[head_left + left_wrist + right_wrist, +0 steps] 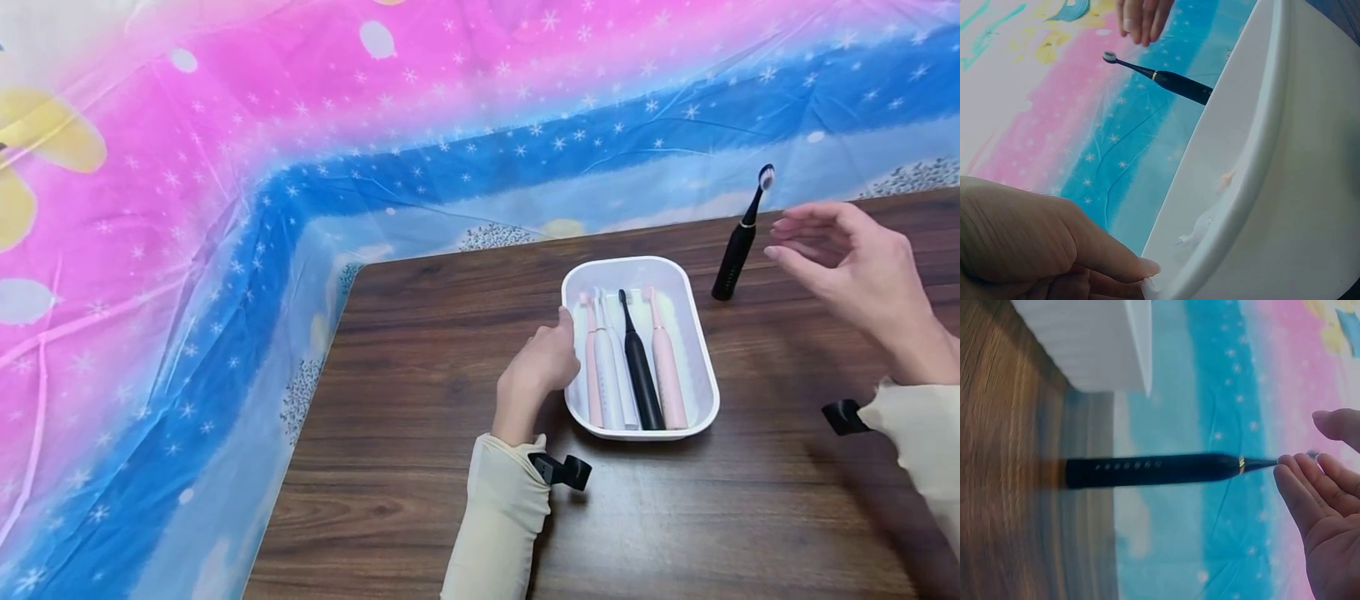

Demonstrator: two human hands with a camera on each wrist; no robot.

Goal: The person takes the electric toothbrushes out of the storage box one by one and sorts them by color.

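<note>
One blk toothbrush [735,258], upright on its base on the table [420,350], bristle head [767,177] up; gold ring at neck, vert. row of small marks down hndl. Loc.: just R of the tray's far R corner, apart from it.

One R hand [873,271], yours: raised just R of that brush, fingers extended & slightly bent, thumb held off from them. Nothing in grasp; your head view shows a small gap btwn fingertips and brush.

One L hand [536,362], yours: pinching the tray's L rim, thumb over the edge, other fingers outside, partly hidden.

One white tray [696,350], rounded corners, on table in front of you. Contents, L to R: pink brush [592,367]; white brush [609,375], poss. two, exact no. can't be told; 2nd blk brush [641,375]; 2nd pink brush [669,379]. All lying lengthwise, heads away from you.

Misc.: two cream sleeves [506,492], yours, w/ a blk wrist mount [573,472] at each cuff. Table: dk brown woodgrain. Behind: pink/blue cloth [480,50], snowflake print.
</note>
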